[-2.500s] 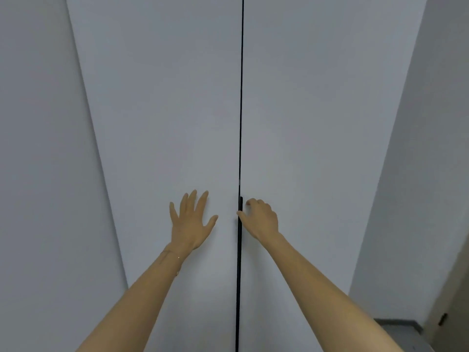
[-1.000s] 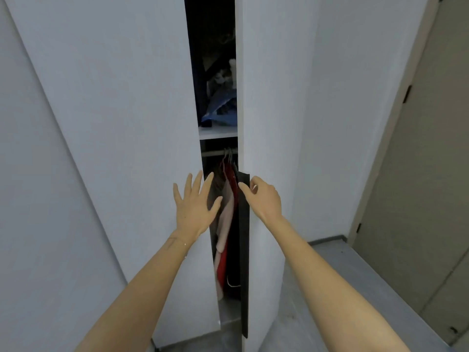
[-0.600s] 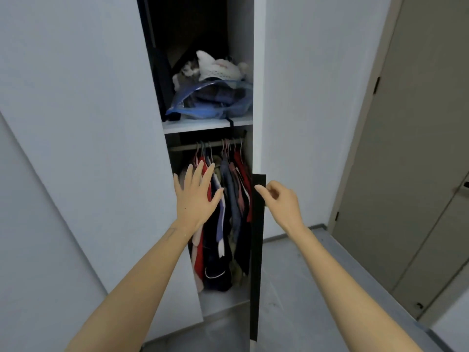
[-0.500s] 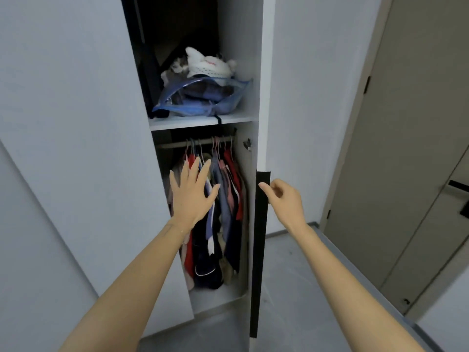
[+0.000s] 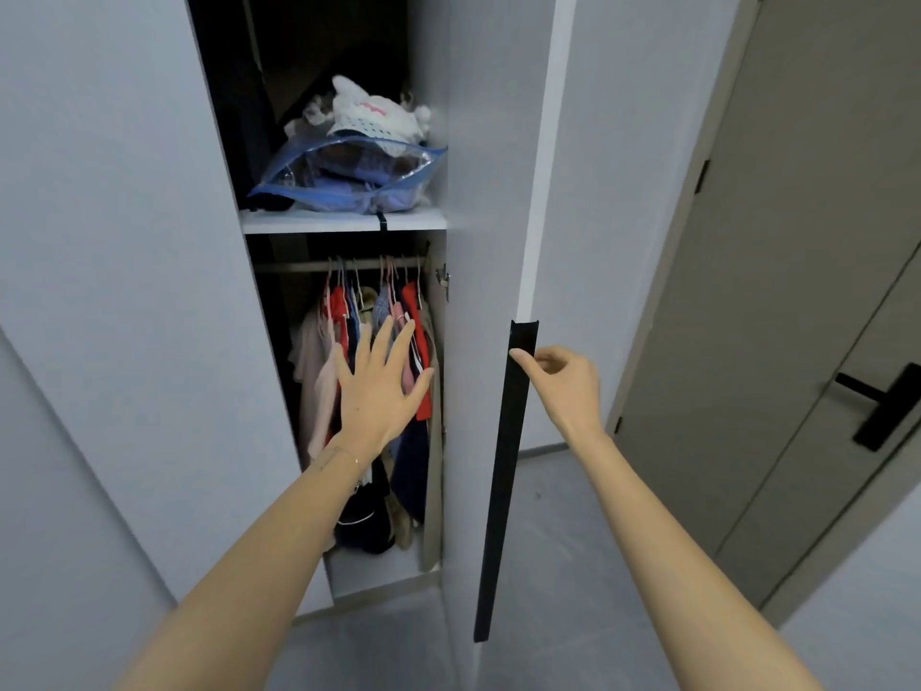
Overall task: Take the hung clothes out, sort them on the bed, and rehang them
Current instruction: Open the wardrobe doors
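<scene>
I count two hands, my left hand (image 5: 379, 391) and right hand (image 5: 563, 386), one rail (image 5: 294, 266) of hung clothes (image 5: 413, 471) too bunched to number, one shelf (image 5: 344, 224), one clear bag (image 5: 349, 182), one black handle strip (image 5: 503, 466) and one room door (image 5: 797, 291).

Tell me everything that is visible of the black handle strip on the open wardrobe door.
The black handle strip is long, narrow and matte; its material is not clear. It runs upright along the free edge of the open wardrobe door, starting about halfway up and ending above the floor. Its top end shows an angled, L-like profile. The right hand touches its right edge near the top with one fingertip; whether it truly grips the strip cannot be told.
</scene>
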A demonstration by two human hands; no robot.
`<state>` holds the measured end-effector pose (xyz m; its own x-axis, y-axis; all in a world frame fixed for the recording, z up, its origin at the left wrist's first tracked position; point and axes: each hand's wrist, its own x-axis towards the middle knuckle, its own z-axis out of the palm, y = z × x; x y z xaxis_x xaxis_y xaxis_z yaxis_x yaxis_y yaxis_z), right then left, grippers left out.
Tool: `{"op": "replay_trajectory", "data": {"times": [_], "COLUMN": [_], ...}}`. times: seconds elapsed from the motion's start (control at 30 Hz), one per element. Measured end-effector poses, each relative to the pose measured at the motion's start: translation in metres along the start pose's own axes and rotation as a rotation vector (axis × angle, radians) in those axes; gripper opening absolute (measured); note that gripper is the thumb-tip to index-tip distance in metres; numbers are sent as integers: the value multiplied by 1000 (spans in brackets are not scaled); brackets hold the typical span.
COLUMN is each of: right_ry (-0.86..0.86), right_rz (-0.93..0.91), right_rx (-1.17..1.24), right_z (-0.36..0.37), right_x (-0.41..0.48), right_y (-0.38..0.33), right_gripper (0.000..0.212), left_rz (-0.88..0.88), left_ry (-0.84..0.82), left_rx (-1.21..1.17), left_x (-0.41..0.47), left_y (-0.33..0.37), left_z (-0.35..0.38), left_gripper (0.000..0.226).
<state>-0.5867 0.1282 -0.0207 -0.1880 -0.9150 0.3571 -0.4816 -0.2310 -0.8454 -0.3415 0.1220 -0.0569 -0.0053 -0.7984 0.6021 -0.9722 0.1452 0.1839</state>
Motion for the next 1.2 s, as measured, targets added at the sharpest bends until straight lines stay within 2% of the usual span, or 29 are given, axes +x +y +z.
{"op": "replay_trajectory", "data": {"times": [0.07, 0.13, 0.2, 0.23, 0.3, 0.33, 0.43, 0.6, 0.77, 1.0, 1.2], "right_ry": [23, 97, 235, 281, 255, 209, 111, 59, -24, -158, -368], "right_rz": [-24, -90, -291, -419, -610, -647, -646, -620, -545, -466, -313], "right_rx": [21, 18, -66, -118, -178, -182, -201, -325, -340, -313, -53], "right_z": [15, 27, 41, 50, 77, 94, 149, 233, 303, 381, 437], "right_x": [-4, -9, -14, -17, -19, -17, -6, 19, 37, 75, 115], "right_y": [-5, -14, -34, -48, -74, -85, -107, -124, -131, -145, -159], "right_gripper": [47, 65, 84, 87, 83, 81, 77, 77, 80, 85, 83], "left_rz": [-7, -24, -48, -60, -82, -92, -94, -69, -93, -121, -131], "left_ry": [8, 14, 15, 13, 9, 8, 4, 77, 65, 93, 129], "left_rx": [0, 5, 27, 38, 37, 37, 86, 149, 192, 230, 264], "left_x": [0, 3, 5, 6, 9, 12, 23, 46, 67, 96, 114], "left_y": [-11, -27, -46, -56, -78, -91, -139, -238, -317, -372, -401], "left_z": [-3, -6, -8, -10, -14, -16, -27, -42, -46, -33, -14], "left_gripper": [72, 72, 71, 70, 66, 66, 67, 70, 71, 72, 72]}}
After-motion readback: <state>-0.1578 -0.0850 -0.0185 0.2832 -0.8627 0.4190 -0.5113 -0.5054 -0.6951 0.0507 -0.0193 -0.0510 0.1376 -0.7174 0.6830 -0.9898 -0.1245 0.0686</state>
